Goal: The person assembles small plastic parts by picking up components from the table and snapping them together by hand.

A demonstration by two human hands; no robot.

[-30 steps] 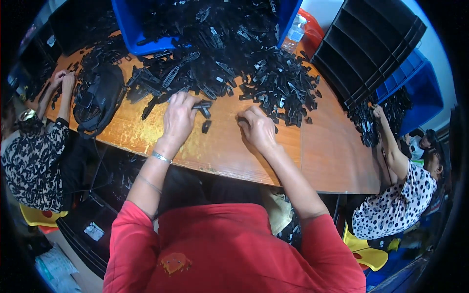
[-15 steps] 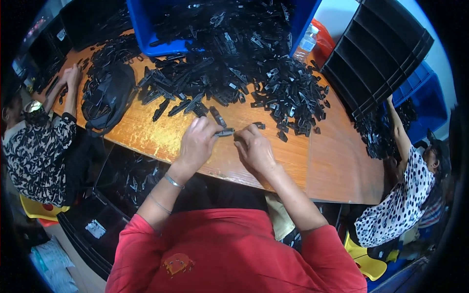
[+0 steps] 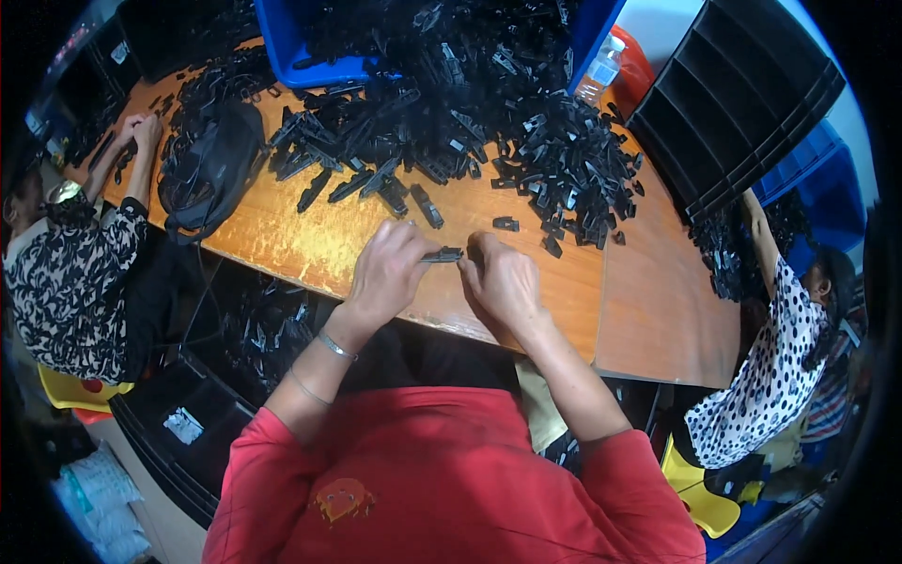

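Note:
A slim black plastic part [image 3: 443, 255] sticks out between the fingers and thumb of my left hand [image 3: 387, 273], just above the table's front edge. My right hand [image 3: 505, 279] is closed in a pinch at the part's right end. What lies within its fingertips is hidden. Beyond my left hand a dark oblong piece [image 3: 426, 206] lies alone, and a small black piece [image 3: 505, 224] lies past my right hand. Farther back spreads a large heap of long black parts [image 3: 376, 141]. A heap of smaller black pieces [image 3: 578, 179] lies to its right.
A blue bin [image 3: 324, 73] on its side spills parts onto the wooden table [image 3: 282, 254]. A black bag [image 3: 218, 174] lies at left, a clear bottle [image 3: 599, 73] at the back. A ribbed black tray [image 3: 733, 103] leans at right. Co-workers sit at left [image 3: 80, 273] and right [image 3: 761, 367].
The view has shifted a little, so the table items sit slightly higher. My hands stay together around the part, and the right fingers look a bit more bent.

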